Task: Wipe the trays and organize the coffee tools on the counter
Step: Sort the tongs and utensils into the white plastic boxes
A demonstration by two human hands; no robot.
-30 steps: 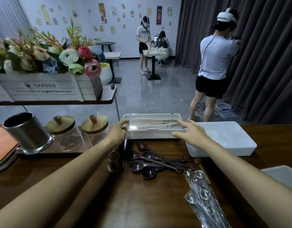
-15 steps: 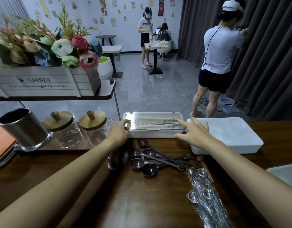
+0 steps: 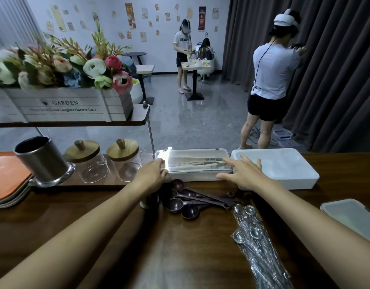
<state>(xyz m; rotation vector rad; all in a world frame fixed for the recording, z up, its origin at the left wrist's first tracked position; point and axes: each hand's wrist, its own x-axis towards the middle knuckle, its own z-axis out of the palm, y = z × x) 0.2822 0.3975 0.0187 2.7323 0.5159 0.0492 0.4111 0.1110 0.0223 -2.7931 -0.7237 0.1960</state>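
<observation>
Dark wood counter [image 3: 190, 247]: left hand [image 3: 151, 174] curled round lidded box [image 3: 192, 163] at left end, right hand [image 3: 242, 174] flat, fingers apart, at right end; likely repositioning it, next needs right-hand grip

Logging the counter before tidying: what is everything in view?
lidded box: one, white with clear lid, far edge of counter
white tray: one, white, right of box
measuring spoons: several, brown, heaped before box
wrapped spoons: one bundle, silver, counter right
steel cup: one, grey, left
glass jars: two, clear, wooden lids, under shelf
orange trays: one stack, orange, far left
flower box: one, white, on shelf
pale tray: one, whitish, right edge
people: three, background
left-hand grip: one, holds box's left end
right-hand grip: one, flat on box's right end
</observation>
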